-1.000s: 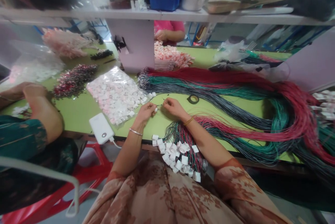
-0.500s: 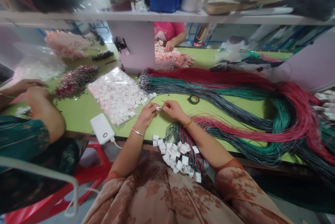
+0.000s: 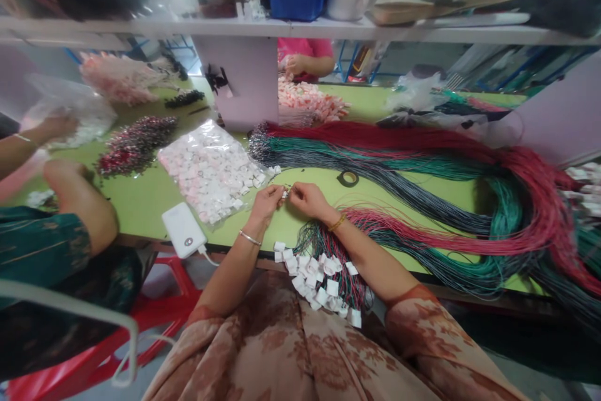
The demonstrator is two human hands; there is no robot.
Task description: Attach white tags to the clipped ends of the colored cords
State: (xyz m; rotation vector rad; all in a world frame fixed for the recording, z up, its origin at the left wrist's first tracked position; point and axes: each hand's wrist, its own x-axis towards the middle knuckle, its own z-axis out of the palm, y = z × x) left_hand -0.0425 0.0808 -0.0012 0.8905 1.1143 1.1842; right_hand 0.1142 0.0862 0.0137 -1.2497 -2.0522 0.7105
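My left hand (image 3: 267, 201) and my right hand (image 3: 306, 198) meet over the green table (image 3: 141, 197), fingertips pinched together on a small white connector (image 3: 284, 193) and thin wire ends. A bundle of red, green and dark wires with white connectors (image 3: 323, 269) hangs over the table edge under my right forearm. A clear bag of white connectors (image 3: 209, 169) lies just left of my left hand. Long skeins of red, green and grey wire (image 3: 422, 163) stretch to the right.
A white power bank (image 3: 184, 229) lies at the table edge. A small tape roll (image 3: 347, 178) sits beyond my hands. A co-worker's arms (image 3: 70, 201) work at the left; another person (image 3: 305, 63) sits across. A shelf (image 3: 300, 29) runs overhead.
My hands have drawn closer until the fingertips meet on the connector. The co-worker at the left has reached one hand out to a plastic bag.
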